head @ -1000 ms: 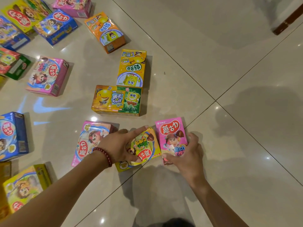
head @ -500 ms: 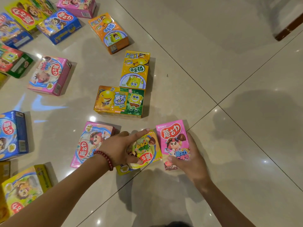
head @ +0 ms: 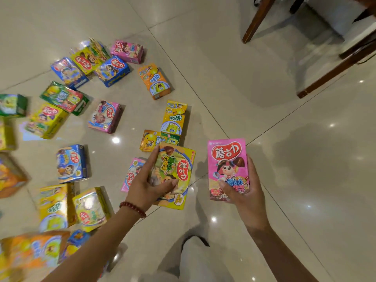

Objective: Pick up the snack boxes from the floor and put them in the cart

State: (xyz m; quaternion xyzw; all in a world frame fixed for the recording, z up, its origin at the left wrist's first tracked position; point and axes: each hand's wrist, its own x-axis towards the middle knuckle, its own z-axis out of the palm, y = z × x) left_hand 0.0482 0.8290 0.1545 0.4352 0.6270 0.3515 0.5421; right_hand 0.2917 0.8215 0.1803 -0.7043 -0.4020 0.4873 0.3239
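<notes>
My left hand (head: 149, 186) grips a yellow snack box (head: 179, 176) from above, lifted off the floor. A pink snack box (head: 226, 165) stands upright in my right hand (head: 244, 190), whose thumb lies across its lower front. Both boxes hang above the glossy tiled floor (head: 295, 159). Under my left hand another pink box (head: 132, 171) lies flat. Beyond it sit an orange-and-green box (head: 156, 139) and a yellow box (head: 175, 117). No cart is in view.
Several more snack boxes lie scattered over the floor to the left and far left, among them a pink one (head: 104, 116), a blue one (head: 70, 162) and an orange one (head: 155, 80). Dark wooden chair legs (head: 258, 19) stand at the upper right.
Both hands have lifted their boxes off the floor and raised them. The view has pulled back and up, showing more boxes and the chair legs.
</notes>
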